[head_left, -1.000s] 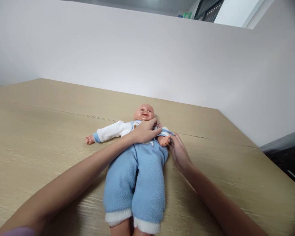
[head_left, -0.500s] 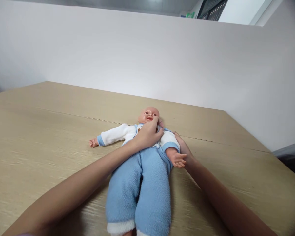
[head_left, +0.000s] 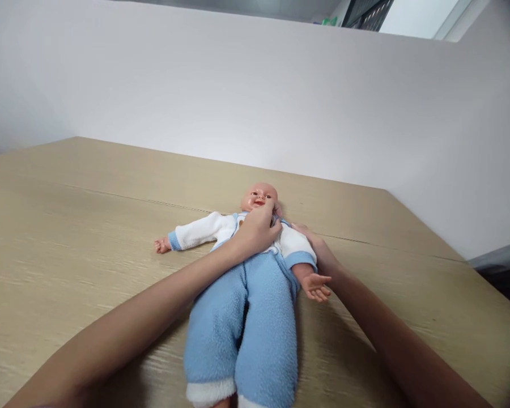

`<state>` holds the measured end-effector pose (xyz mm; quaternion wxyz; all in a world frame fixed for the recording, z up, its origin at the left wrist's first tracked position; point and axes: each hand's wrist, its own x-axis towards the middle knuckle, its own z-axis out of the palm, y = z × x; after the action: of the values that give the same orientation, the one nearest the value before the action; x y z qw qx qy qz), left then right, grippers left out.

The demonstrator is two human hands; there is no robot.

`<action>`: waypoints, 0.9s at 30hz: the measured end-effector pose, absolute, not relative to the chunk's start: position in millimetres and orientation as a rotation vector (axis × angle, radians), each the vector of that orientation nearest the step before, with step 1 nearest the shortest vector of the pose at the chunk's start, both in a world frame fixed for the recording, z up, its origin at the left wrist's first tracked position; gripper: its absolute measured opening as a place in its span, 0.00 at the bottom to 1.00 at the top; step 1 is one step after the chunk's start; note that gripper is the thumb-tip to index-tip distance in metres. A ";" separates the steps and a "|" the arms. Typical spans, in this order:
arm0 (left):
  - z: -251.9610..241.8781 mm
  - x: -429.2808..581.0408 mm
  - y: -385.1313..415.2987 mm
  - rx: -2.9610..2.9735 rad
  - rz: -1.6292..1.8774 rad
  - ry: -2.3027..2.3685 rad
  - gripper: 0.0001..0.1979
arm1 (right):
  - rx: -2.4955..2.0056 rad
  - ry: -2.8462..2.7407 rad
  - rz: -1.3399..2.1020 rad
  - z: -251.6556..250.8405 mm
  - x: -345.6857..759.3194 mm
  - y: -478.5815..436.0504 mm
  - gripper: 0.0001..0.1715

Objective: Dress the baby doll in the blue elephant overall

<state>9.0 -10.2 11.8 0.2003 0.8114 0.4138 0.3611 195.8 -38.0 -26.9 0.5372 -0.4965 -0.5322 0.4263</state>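
A baby doll lies on its back on the wooden table, head away from me, in fuzzy blue trousers and a white top with blue cuffs. My left hand is closed on the upper chest beside the chin, partly covering the collar; the fabric in its fingers is hidden. On the doll's right-hand side in the view, my right hand wraps round the outside of the white sleeve near the shoulder. The doll's plastic hand sticks out below it. Its other arm is stretched out to the left.
The pale wooden table has a seam running across it behind the doll. A white partition wall rises along the far edge. Beyond the table's right edge there is a dark area.
My right hand has shifted slightly up the sleeve toward the shoulder. The doll's arm there has swung a little outward and toward me. My left hand stays nearly in place.
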 end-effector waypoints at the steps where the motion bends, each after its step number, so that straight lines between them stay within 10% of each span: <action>1: 11.6 9.2 -11.1 2.290 0.991 1.152 0.08 | -1.198 -1.262 1.047 -21.3 201.0 -48.4 0.18; 8: 13.5 10.2 -20.5 2.456 0.892 1.191 0.03 | -1.512 -1.353 1.368 -0.3 247.7 -118.6 0.54; 13: 17.7 9.0 -24.1 2.551 0.819 1.288 0.05 | -1.677 -1.458 0.904 -21.5 289.8 -127.7 0.35; 22: 24.5 3.7 -25.6 2.678 0.795 1.297 0.12 | -1.747 -1.678 0.038 -25.1 306.0 -129.9 0.38; 27: 34.4 -20.2 -44.5 2.715 0.950 1.174 0.10 | -1.552 -1.762 -0.061 -17.1 266.4 -148.3 0.17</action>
<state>-20.2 -44.5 34.4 0.0175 0.8737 0.3779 0.3058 266.4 -148.3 -17.1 0.3860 -0.6095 -0.6921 -0.0240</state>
